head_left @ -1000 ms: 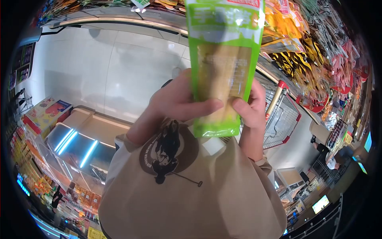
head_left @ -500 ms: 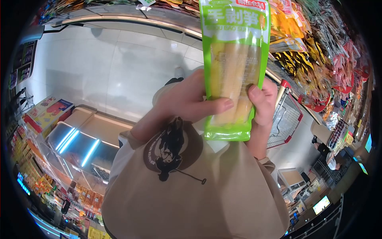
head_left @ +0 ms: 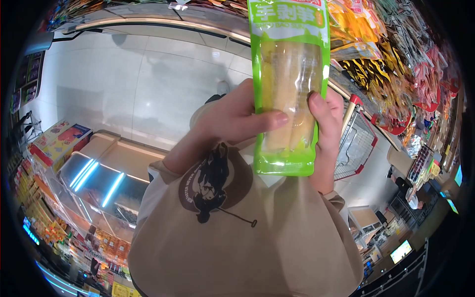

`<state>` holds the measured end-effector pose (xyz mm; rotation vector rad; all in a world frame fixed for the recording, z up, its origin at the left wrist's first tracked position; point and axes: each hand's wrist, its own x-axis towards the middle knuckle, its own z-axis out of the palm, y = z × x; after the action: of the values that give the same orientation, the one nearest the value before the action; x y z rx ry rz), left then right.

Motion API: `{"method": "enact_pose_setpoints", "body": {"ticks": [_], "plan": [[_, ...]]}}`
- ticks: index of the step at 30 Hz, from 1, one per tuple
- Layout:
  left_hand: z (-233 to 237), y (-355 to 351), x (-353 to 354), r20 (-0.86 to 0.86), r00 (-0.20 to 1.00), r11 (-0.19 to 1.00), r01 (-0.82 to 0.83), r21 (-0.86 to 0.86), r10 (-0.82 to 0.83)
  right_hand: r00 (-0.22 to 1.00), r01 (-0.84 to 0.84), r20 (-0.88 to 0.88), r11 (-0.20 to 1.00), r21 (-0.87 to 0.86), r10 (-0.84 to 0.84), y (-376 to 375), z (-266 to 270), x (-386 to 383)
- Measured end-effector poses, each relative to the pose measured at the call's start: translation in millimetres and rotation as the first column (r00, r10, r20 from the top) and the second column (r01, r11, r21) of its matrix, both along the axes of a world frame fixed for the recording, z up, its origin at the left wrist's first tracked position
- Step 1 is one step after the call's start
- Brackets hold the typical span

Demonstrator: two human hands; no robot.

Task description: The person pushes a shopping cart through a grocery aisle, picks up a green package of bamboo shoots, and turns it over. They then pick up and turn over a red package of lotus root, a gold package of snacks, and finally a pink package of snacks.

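Note:
A tall green snack packet (head_left: pixel 289 64) with a clear window showing pale yellow sticks stands upright in front of me. My left hand (head_left: pixel 232 119) grips its lower left side, thumb across the front. My right hand (head_left: pixel 326 123) holds its lower right edge, thumb on the front. Both hands are raised above my beige sweatshirt (head_left: pixel 237 227) with a dark printed figure.
A rack of hanging snack bags (head_left: pixel 396 59) fills the upper right. A red-handled shopping cart (head_left: pixel 356 143) stands just right of my hands. A chest freezer (head_left: pixel 99 173) and stacked boxes (head_left: pixel 57 141) lie to the left. A person (head_left: pixel 413 200) stands far right.
The packet has shifted slightly right and up, and turned so its printed front and clear window face me sharply. Both hands kept their grip on it.

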<state>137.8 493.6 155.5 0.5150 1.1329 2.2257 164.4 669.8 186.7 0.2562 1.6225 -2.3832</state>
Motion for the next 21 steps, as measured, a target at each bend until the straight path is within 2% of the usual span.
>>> {"method": "enact_pose_setpoints", "body": {"ticks": [4,7,10,12,15,17,19,21], "plan": [[0,0,1,-0.002,1.0,0.998,0.029,0.049,-0.029,1.0,0.009,-0.006,1.0,0.009,-0.009,0,1,1],[-1,0,-1,-0.067,0.996,0.998,0.057,0.032,-0.055,0.999,-0.005,-0.033,1.0,0.023,0.005,1,2,2],[3,0,-2,-0.043,0.994,0.993,0.101,0.056,-0.099,0.999,-0.001,-0.048,0.998,0.063,0.004,1,3,2],[0,1,1,-0.044,0.996,0.996,0.075,0.038,-0.073,0.998,0.006,-0.067,0.994,0.106,0.001,3,2,3],[0,3,4,-0.013,0.995,0.993,0.095,0.066,-0.094,0.993,0.026,-0.118,0.994,0.109,-0.013,9,-5,7],[3,2,5,0.022,0.995,0.991,0.092,0.095,-0.095,0.989,0.006,-0.145,0.999,0.04,0.0,8,-4,7],[9,2,6,0.064,0.996,0.991,0.049,0.123,-0.058,0.968,-0.097,-0.224,0.993,0.065,0.11,11,-3,5],[6,1,7,0.102,0.994,0.991,0.014,0.13,-0.027,0.889,-0.259,-0.333,0.946,0.196,0.313,18,-4,3]]}}
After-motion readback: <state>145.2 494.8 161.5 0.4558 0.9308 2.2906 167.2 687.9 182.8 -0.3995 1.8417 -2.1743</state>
